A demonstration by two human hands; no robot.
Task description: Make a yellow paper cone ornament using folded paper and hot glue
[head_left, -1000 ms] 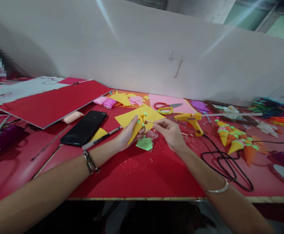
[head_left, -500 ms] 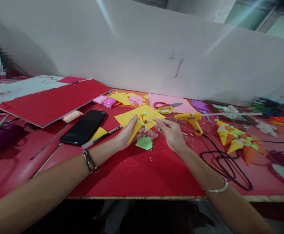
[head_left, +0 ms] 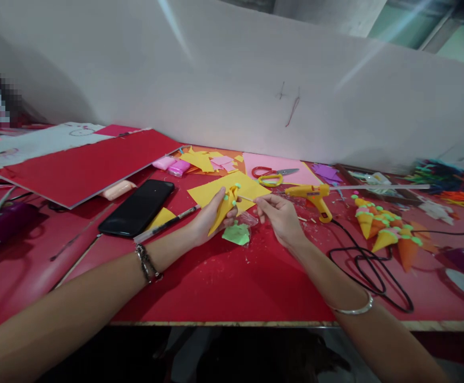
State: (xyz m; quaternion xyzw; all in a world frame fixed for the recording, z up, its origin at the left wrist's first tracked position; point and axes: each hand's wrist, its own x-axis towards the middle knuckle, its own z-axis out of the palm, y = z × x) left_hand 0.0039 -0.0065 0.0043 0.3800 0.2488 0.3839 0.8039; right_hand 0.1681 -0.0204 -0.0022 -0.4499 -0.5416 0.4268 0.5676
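My left hand (head_left: 212, 217) is closed round a yellow paper cone (head_left: 222, 214), its tip pointing down toward me and small green balls around its open end. Between the thumb and fingers of my right hand (head_left: 278, 217) is a thin pale stick (head_left: 246, 199). The stick's far end meets the cone's decorated rim; whether it goes inside I cannot tell. Just below the hands lies a piece of light green clay (head_left: 236, 234), partly in clear plastic. A yellow paper sheet (head_left: 200, 189) lies behind the hands.
A yellow glue gun (head_left: 317, 200) with a black cord stands right of my right hand. Decorated paper cones (head_left: 387, 229) lie farther right. Scissors (head_left: 271, 174) rest behind. On the left are a black phone (head_left: 137, 207), a pen (head_left: 171, 222) and a large red board (head_left: 92, 165).
Both hands keep nearly the same place and hold. My right hand has shifted very slightly to the right with the stick, whose end still meets the cone.
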